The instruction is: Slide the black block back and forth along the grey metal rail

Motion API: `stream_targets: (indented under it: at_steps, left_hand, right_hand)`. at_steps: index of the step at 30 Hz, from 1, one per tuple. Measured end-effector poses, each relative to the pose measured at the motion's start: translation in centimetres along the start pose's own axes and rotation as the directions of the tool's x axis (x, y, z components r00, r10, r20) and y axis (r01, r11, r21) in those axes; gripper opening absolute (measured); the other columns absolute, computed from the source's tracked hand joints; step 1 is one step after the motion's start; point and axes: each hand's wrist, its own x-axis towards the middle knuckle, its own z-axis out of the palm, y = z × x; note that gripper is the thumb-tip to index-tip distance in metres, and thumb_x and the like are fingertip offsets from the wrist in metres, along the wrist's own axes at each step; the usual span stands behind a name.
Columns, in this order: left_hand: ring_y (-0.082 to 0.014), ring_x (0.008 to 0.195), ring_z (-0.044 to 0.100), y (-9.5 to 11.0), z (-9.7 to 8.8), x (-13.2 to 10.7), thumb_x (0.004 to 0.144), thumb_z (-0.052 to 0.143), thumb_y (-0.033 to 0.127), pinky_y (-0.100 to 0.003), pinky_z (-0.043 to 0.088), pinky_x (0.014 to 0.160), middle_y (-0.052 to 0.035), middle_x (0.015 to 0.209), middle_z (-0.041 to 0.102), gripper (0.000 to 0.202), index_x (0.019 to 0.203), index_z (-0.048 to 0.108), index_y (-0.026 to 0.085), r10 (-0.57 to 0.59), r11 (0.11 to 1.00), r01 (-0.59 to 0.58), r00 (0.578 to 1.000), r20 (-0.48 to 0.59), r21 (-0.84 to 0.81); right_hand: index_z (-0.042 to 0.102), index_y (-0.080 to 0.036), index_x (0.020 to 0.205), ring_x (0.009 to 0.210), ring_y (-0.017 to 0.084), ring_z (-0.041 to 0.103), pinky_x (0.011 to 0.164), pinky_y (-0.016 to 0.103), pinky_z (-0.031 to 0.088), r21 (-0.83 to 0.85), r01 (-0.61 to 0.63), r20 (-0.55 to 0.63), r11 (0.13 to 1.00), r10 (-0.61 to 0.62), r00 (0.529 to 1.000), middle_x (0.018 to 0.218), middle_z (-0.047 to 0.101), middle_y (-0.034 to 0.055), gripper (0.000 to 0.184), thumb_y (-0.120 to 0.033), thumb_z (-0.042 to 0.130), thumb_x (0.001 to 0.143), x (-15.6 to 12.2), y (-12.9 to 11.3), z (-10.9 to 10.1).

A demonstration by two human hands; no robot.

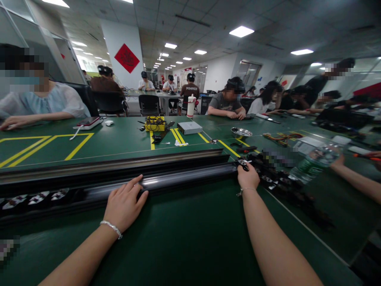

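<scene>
A long black glossy channel (184, 177) runs across the green table, with several black parts with shiny silver faces (38, 198) lying in its left stretch. My left hand (125, 202) rests on the channel, palm down, fingers stretched and slightly apart. At the channel's right end my right hand (249, 176) pinches a small black part with a silver face (244, 163); its lower side is hidden by my fingers. Just right of this hand is a row of similar dark parts (279, 178), blurred towards the near end. Directly behind the channel lies a second long dark rail (119, 163).
On the green table (190, 238) stand a clear water bottle (315, 163), a metal bowl (241, 132), a grey box (189, 127), a yellow bin of cables (154, 124) and a white bottle (191, 105). A co-worker's arm (357, 176) reaches in from the right. Other people sit beyond.
</scene>
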Motion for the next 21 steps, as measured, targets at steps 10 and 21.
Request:
stream_targets:
  at_steps: [10, 21]
  left_hand:
    - [-0.0219, 0.099, 0.055, -0.05, 0.05, 0.02, 0.083, 0.031, 0.044, -0.039, 0.039, 0.079, -0.0003, 0.135, 0.043, 0.035, 0.083, 0.059, 0.023, 0.004, 1.0, -0.004, 1.0, -0.001, 0.007]
    - [-0.0224, 0.1, 0.054, -0.12, 0.06, -0.09, 0.083, 0.031, 0.045, -0.04, 0.039, 0.079, -0.0003, 0.135, 0.043, 0.036, 0.082, 0.059, 0.023, 0.001, 1.0, -0.001, 1.0, 0.003, -0.004]
  right_hand:
    - [0.062, -0.018, 0.105, 0.086, 0.025, 0.057, 0.082, 0.037, 0.041, 0.014, 0.002, -0.006, 1.0, -0.002, 1.0, 0.093, 0.064, 0.009, 0.044, -0.037, 0.052, 0.067, 0.15, 0.27, -0.04]
    - [0.061, -0.018, 0.101, 0.083, 0.023, 0.056, 0.08, 0.037, 0.041, 0.046, -0.024, -0.018, 0.999, 0.025, 1.0, 0.09, 0.062, 0.0086, 0.041, -0.038, 0.052, 0.066, 0.29, 0.44, 0.15]
